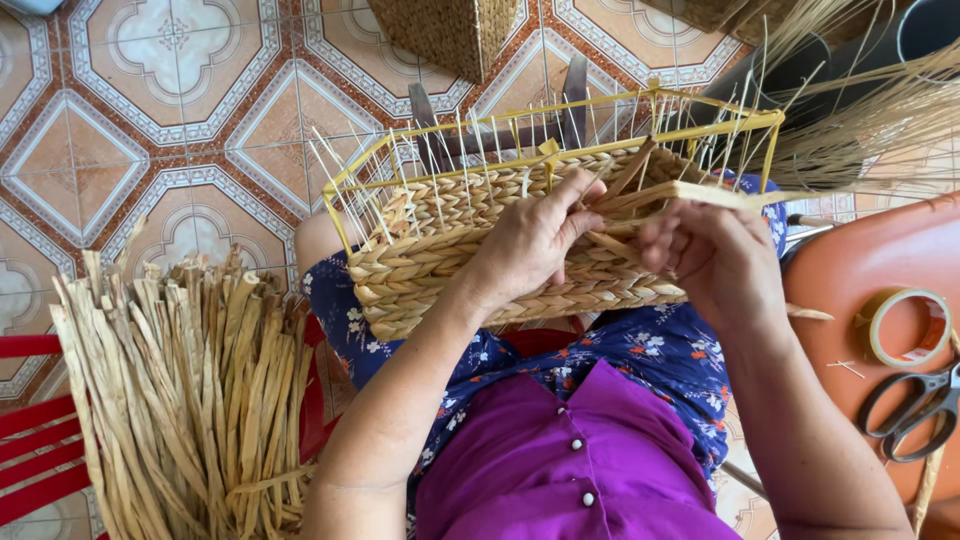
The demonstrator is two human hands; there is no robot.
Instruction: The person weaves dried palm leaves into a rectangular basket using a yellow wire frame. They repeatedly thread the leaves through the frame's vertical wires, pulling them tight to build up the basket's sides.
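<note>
The left hand [530,245] is pressing on the woven side of a half-made basket [450,260], its fingers closing on a flat dried strand [690,192] near the top row. The right hand [715,260] is pinching the same strand just beside it, fingers curling around it. The basket is lying on the person's lap, tilting on its side, its braided rows wrapping a yellow wire frame [560,135] whose upper part is standing bare. A thick bundle of dried reeds [180,390] is leaning on a red chair [35,440] at the person's left. At the right, a roll of tape [908,328] and a pair of scissors [915,405] are lying on an orange stool [870,260], well apart from the hands. Patterned tiles [170,110] are covering the floor.
</note>
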